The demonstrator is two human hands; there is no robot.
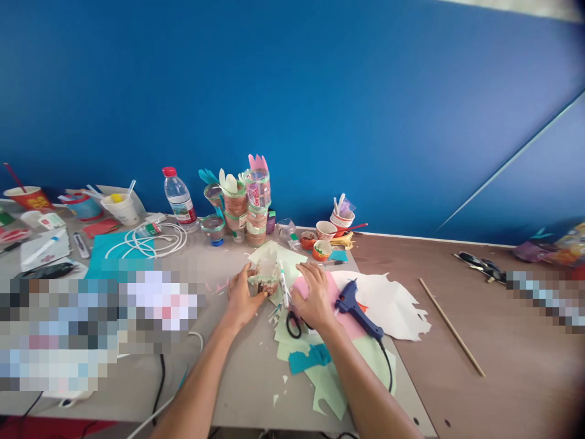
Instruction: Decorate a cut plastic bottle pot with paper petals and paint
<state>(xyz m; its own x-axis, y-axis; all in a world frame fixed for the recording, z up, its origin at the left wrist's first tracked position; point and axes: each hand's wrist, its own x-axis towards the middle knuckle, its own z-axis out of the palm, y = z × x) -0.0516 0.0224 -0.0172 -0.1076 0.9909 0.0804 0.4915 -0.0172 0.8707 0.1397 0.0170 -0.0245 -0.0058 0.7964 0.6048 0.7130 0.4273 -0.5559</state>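
Head view: left hand (242,297) curled on clear cup (267,286); right hand (315,297) spread, empty; marker (283,285) between; scissors (293,325), glue gun (359,311) beside.

Grey table (247,372) bears green paper (326,379) — and a bottle (181,198).

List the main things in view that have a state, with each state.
Clear cup, gripped by left hand
Right hand, open
Scissors, partly hidden, openness unclear
Glue gun, lying down, cord attached
Water bottle, upright, capped
White cable, coiled
White paper, edge jagged
Wooden stick, lying flat
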